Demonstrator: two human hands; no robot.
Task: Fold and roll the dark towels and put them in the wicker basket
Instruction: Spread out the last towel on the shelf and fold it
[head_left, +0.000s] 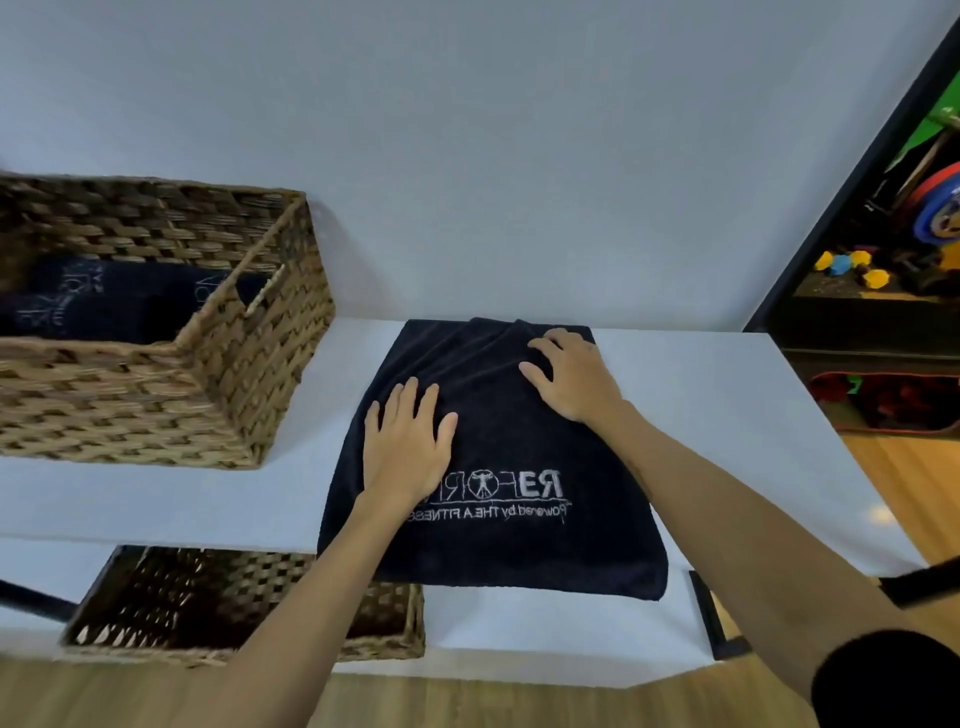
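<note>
Pressing flat, your left hand (404, 441) and right hand (571, 375) hold nothing, grip wide on one dark towel (493, 457). Its near edge overhangs the surface (727, 415). Two wicker baskets: one (156, 332) left, one (249, 608) below.

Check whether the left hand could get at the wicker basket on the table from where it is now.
Probably yes. The left hand lies flat on the dark towel, holding nothing, and the wicker basket stands just to its left on the table, open-topped, with nothing between them.
</note>
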